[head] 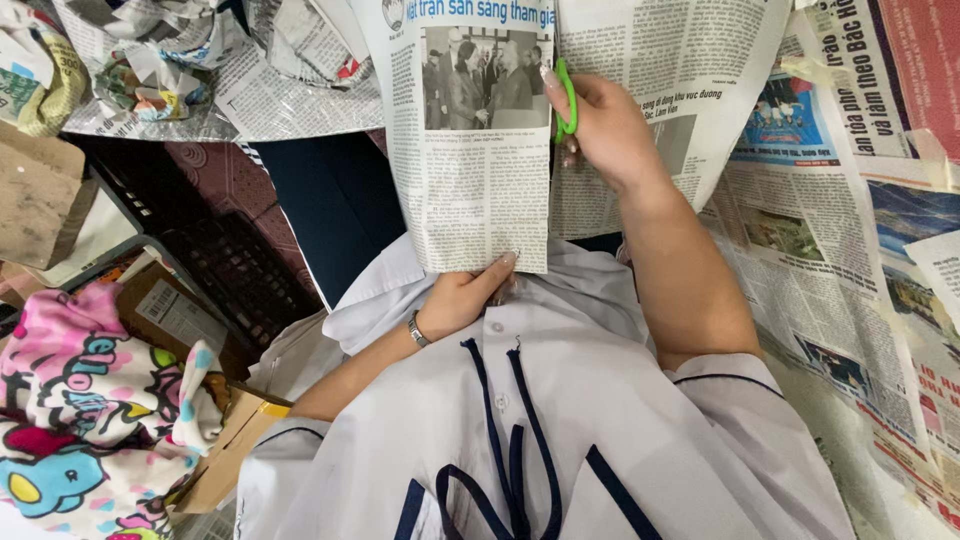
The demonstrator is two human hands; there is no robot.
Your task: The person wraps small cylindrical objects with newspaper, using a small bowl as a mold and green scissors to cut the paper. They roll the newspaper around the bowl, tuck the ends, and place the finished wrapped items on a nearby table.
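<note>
My right hand (608,128) grips green-handled scissors (567,100) set into a sheet of newspaper (470,170), along a cut that runs up the page. The blades are hidden behind the paper. My left hand (468,298) pinches the bottom edge of the narrow strip left of the cut, close to my chest. A metal bracelet (417,329) sits on that wrist. The right part of the sheet (650,60) hangs behind my right hand. My white shirt with dark blue trim (560,440) fills the lower middle.
More newspaper sheets (850,250) cover the floor at right. Crumpled newspaper (150,60) lies at upper left. A black plastic crate (210,250), cardboard boxes (40,190) and a colourful cartoon-print cloth (80,420) sit at left.
</note>
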